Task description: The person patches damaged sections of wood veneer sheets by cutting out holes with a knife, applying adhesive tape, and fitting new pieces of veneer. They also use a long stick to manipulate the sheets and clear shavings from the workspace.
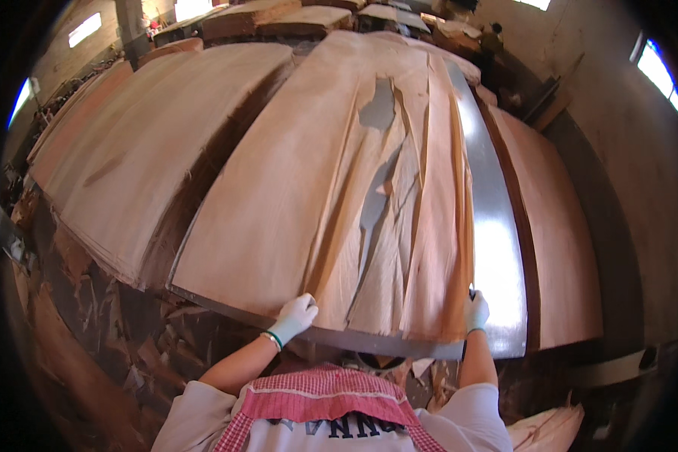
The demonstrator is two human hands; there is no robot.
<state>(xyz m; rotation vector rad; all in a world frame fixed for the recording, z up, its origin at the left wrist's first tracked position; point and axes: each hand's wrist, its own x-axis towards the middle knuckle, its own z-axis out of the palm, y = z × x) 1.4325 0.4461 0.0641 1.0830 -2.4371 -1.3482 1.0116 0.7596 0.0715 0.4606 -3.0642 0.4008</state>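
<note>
Head view: my gloved left hand (297,315) is curled at the near edge of the torn veneer sheet (271,203), apparently pinching a fold; my right hand (475,310) sits at its right edge, its grip unclear. The sheet lies before me on a shiny metal surface (501,279). I seem to be adjusting it by its edges; its split middle calls for a gentle, even touch.

With white-gloved left hand (297,315) and right hand (477,311), touching torn wood veneer (264,196) on a shiny grey table (497,248)
</note>
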